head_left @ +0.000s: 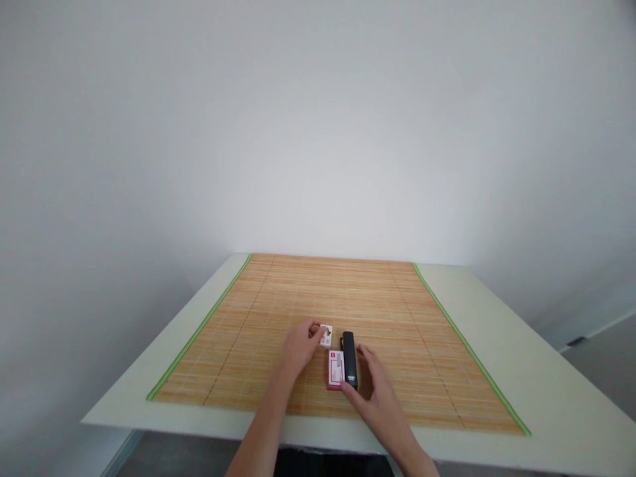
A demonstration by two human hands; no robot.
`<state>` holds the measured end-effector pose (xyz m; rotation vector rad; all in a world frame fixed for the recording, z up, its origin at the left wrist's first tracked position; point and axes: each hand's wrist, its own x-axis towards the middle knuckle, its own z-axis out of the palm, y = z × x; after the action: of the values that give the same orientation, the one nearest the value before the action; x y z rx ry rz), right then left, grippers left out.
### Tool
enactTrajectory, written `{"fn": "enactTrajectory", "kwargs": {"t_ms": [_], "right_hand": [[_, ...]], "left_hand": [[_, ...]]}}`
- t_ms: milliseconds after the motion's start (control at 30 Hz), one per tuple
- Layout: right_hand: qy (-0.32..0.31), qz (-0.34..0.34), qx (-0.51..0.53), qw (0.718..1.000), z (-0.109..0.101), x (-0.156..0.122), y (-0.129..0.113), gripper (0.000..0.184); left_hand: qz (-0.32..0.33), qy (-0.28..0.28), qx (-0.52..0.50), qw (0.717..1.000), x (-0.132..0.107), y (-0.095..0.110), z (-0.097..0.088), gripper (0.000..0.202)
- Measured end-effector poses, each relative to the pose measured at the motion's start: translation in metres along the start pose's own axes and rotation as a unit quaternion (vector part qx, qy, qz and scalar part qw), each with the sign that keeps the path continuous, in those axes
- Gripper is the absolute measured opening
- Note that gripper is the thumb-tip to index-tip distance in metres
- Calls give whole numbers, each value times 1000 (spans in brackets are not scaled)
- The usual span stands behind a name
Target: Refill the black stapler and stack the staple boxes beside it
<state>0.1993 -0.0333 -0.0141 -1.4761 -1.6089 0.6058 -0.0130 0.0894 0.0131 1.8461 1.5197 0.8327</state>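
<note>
A black stapler (350, 358) lies on a bamboo mat (278, 311), lengthwise away from me. Right beside it on the left lies a red and white box (336, 370). A smaller white box (325, 336) sits a little farther back. My left hand (299, 349) pinches that small white box between thumb and fingers. To the right of the stapler my right hand (378, 389) rests with fingers spread, fingertips close to the stapler's near end, holding nothing.
The mat with green edging covers most of a pale table (541, 371) set against a plain white wall. The table's front edge (199, 427) runs just before me; floor shows at the right.
</note>
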Motion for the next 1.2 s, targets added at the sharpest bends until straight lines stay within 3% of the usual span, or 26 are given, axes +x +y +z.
{"fn": "enactTrajectory", "kwargs": {"t_ms": [133,400,500,567,633,733,1000,1200], "right_hand": [[-43,-26,-86,995,7,-7,4,97],[-47,-59,-127,989,16,-6,10,80],[-47,-62,-127,989,16,-7,12,80],[-47,-63,-124,989,15,-8,12,81],[-46,-55,-117,990,13,-9,11,81],[-49,-44,-106,992,11,-10,9,80],[-44,-47,-104,992,11,-8,6,78],[-49,-55,-124,990,11,-9,4,76]], "left_hand": [[-1,3,-9,1000,-8,14,18,32],[-17,39,-32,999,-28,21,27,36],[-30,96,-91,991,-43,26,33,45],[-75,113,-166,977,-55,31,40,51],[-118,92,-252,956,-66,36,48,57],[-129,51,-324,936,-78,41,58,59],[-142,39,-355,923,-88,42,66,59],[-150,38,-360,920,-93,43,57,58]]}}
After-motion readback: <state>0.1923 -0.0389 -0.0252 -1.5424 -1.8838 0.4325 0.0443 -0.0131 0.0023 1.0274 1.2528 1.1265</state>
